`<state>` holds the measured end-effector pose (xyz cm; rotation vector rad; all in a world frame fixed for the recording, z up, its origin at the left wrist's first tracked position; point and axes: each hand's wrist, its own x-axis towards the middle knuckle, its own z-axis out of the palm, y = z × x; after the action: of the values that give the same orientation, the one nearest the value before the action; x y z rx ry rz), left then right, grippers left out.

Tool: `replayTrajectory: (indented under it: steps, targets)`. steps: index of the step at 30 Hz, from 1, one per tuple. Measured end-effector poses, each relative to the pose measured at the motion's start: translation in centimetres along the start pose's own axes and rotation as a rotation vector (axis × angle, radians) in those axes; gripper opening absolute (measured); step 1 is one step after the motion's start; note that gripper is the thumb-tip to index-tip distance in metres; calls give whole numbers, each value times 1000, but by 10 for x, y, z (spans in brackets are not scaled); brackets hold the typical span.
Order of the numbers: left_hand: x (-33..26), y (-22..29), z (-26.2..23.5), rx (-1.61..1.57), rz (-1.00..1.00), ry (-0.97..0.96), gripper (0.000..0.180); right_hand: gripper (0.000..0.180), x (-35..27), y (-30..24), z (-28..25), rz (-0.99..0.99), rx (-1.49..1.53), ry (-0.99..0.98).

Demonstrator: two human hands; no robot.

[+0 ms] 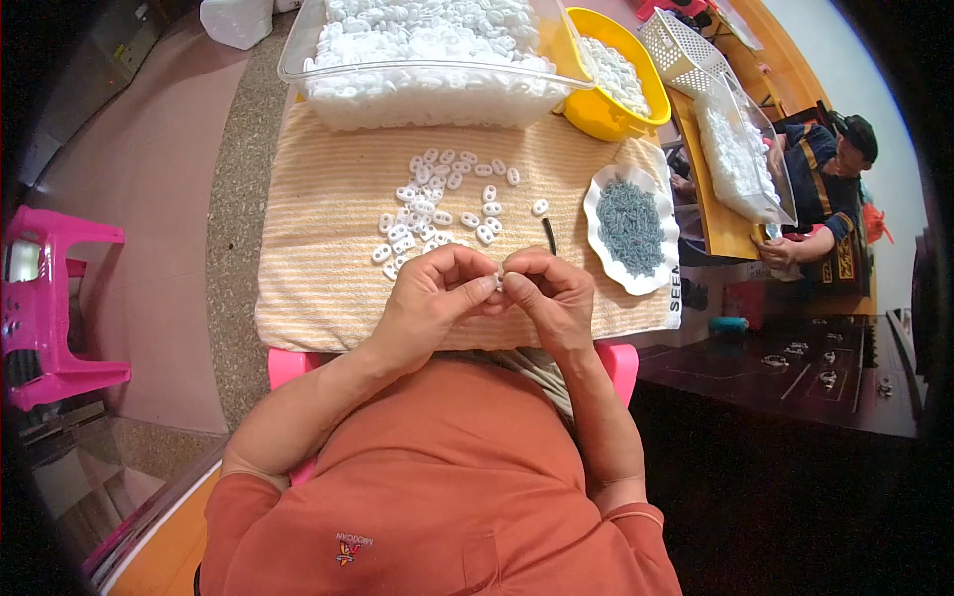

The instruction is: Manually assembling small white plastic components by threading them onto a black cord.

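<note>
My left hand and my right hand meet at the near edge of a striped towel. A small white piece is pinched between the fingertips of both; most of it is hidden. Just beyond my left hand lies a loose pile of white oval plastic pieces, many with two holes. One lone white oval lies apart, near a short black rod. To the right of my right hand, a white scalloped dish holds many tiny grey-blue pieces, too small to make out exactly.
The striped towel covers the table. At its far side stand a clear bin heaped with white pieces and a yellow basin. A pink stool is on the left. At right, another person sits by a second clear bin.
</note>
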<state>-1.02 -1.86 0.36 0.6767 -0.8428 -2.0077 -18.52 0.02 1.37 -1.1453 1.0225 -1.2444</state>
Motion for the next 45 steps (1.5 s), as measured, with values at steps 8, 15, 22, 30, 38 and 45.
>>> replayTrajectory:
  steps: [8,15,22,30,38,45]
  targets:
    - [1,-4,-4,-114,-45,41,15,10,-1,4,-3,-1,-36,-43]
    - [0,0,-1,-163,-106,112,16,13,-2,8,-6,70,-103,-10]
    - [0,-3,-3,-194,-116,113,18,14,-2,8,-4,80,-92,-4]
    - [0,-3,-3,-160,-124,113,17,12,-2,11,-5,100,-66,-5]
    - [1,-5,-4,-166,-126,118,18,10,-2,12,-2,139,-14,64]
    - [1,-4,-4,-169,-127,115,18,10,-2,12,-4,142,-33,34]
